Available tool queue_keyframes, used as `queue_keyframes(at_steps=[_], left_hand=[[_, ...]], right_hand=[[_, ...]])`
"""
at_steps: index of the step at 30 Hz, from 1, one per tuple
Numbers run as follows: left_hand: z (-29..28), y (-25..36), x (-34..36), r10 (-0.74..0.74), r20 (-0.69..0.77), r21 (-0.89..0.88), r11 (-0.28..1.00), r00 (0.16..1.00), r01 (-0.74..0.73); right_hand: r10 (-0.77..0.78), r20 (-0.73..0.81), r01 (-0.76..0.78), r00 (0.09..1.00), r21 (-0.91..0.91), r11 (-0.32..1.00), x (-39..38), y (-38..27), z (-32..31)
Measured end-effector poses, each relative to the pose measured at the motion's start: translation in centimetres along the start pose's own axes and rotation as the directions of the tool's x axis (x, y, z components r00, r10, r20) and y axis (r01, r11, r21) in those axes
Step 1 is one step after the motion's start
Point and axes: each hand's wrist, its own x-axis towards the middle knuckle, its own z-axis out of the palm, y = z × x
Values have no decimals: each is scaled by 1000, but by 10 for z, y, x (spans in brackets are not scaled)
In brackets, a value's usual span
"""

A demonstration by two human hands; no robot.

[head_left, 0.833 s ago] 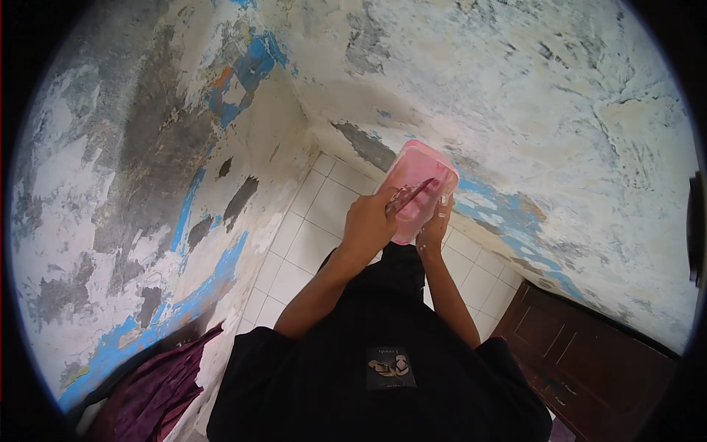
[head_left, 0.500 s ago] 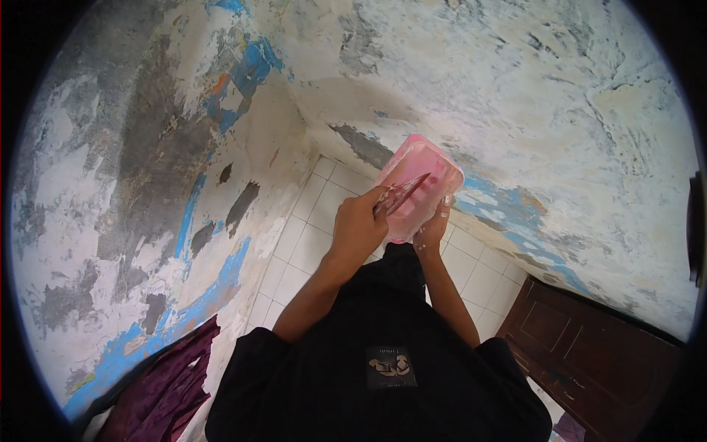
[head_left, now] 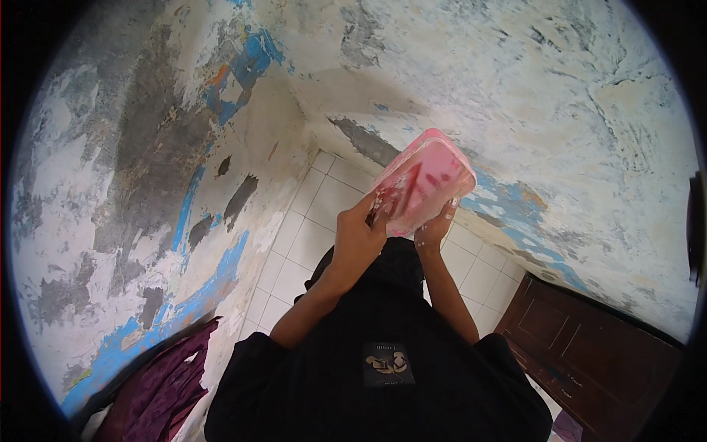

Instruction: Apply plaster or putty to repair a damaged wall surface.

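A pink, translucent plastic tub (head_left: 449,158) smeared with whitish paste is tilted in front of me, near the corner of the walls. My right hand (head_left: 437,225) grips it from the near right side; its fingers show dimly through the plastic, and white specks dot the skin. My left hand (head_left: 361,232) is closed on a flat, reddish-brown scraper (head_left: 395,193) streaked with white. The scraper's blade lies inside the tub, and its exact shape is partly lost under the paste and fingers.
Patchy walls with peeling blue paint (head_left: 254,62) and grey bare spots meet at a corner ahead. White floor tiles (head_left: 298,236) lie below. Dark brown wooden furniture (head_left: 589,346) stands at the lower right, and a purple cloth (head_left: 162,383) hangs at the lower left.
The tub has shifted slightly right and away from me. The scraper, whose tip stood out clearly before, now lies lower against the inside of the tub.
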Motion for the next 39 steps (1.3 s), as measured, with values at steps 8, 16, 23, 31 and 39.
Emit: queue_keyframes(at_steps=[8,16,23,31,39], left_hand=[[5,16,-21,-54,-28,83,995,998,56],[3,16,-25,-133,14,-67,989,991,133],[6,17,-32,-173,-5,-229,959,985,167],[7,19,-34,-169,-50,-356,924,984,140],[9,34,-37,-190,-22,-338,925,982,171]], right_hand=[[-207,21,208,978,-177,962,-15,8,8],[-363,76,369,929,-277,887,-14,-14,31],[-329,27,324,944,-254,911,-15,-19,36],[-208,96,217,973,-90,972,-14,23,-21],[-307,92,319,947,-200,926,-21,-19,27]])
